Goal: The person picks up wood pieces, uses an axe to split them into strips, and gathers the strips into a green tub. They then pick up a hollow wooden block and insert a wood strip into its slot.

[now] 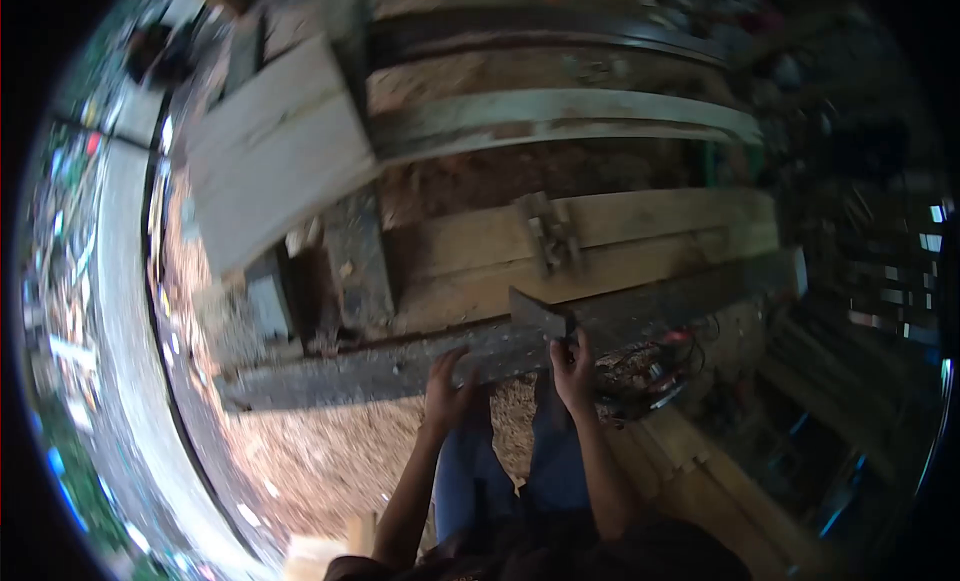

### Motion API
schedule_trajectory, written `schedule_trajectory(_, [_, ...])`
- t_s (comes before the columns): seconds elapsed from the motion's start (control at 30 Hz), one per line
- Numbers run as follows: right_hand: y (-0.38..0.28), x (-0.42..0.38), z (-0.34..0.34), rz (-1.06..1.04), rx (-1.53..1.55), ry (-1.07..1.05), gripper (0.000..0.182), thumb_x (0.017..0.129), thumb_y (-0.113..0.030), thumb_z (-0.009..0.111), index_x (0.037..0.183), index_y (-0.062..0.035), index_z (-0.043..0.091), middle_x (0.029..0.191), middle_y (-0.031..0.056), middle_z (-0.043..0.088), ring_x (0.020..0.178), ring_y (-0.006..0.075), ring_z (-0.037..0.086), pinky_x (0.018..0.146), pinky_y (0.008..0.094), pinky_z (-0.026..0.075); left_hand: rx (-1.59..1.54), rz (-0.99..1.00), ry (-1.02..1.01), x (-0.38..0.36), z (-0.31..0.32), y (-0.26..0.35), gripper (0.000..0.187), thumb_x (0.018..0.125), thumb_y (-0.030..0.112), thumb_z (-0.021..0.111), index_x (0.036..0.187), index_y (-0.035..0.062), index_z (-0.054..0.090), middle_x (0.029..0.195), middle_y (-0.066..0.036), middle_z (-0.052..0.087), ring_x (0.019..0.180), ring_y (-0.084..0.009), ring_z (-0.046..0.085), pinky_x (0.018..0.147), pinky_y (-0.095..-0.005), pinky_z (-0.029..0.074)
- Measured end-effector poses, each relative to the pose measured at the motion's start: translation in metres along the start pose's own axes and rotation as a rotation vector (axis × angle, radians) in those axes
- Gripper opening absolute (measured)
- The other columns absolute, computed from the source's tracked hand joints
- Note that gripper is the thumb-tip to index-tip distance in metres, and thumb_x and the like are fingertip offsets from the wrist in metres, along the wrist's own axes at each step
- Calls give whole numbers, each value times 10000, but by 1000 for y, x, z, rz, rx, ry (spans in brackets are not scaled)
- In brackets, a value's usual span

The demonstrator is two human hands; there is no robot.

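Observation:
My right hand (572,366) is closed on the handle end of a tool with a flat, dark, roughly triangular blade (535,309). The blade points up and left over the dark front beam (450,359) of a wooden bench. My left hand (447,386) is at the near edge of that beam, fingers apart, holding nothing. Behind the beam lie light boards (470,243), with a small wooden block tool (549,233) resting across them. The picture is blurred by motion.
A wide flat board (282,146) lies at the bench's left end. Another long plank (560,106) runs behind. Tangled cables (650,376) are right of my right hand, above stacked timber (700,481). Wood shavings (330,461) cover the ground.

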State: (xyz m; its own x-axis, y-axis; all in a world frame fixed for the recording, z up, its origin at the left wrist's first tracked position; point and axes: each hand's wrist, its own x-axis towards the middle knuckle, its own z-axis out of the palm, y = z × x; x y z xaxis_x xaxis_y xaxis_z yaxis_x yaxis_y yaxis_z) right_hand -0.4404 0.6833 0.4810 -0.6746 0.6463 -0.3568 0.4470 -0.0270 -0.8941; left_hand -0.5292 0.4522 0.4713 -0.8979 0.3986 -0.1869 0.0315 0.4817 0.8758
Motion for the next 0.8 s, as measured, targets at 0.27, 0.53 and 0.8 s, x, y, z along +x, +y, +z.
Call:
schedule_trajectory(0.27, [-118,-45,-185,-489,-217,439,410,1018,-209,661,1354,9,567,848,71,631,731,129,609,668,293,483,-56,187,-261,35,24,166,332,946,142,701,1258,34,661,1132,-143,714,1061,-307,664,914,-421,502])
schedule_trajectory(0.53, [-118,-96,-376,-211,-13,710,471,1022,-238,633,1430,-27,528,1112,217,673,968,331,693,824,407,530,52,630,-542,67,213,344,392,939,119,727,1313,50,631,1246,-113,677,1130,-249,626,930,-397,499])
schedule_trajectory(0.8, [-46,-96,-547,-62,-36,1260,464,975,-139,682,1392,9,542,975,172,682,814,250,662,704,382,504,98,565,-1044,21,448,481,320,996,140,663,1295,26,645,1183,-96,699,1017,-202,675,895,-342,530])
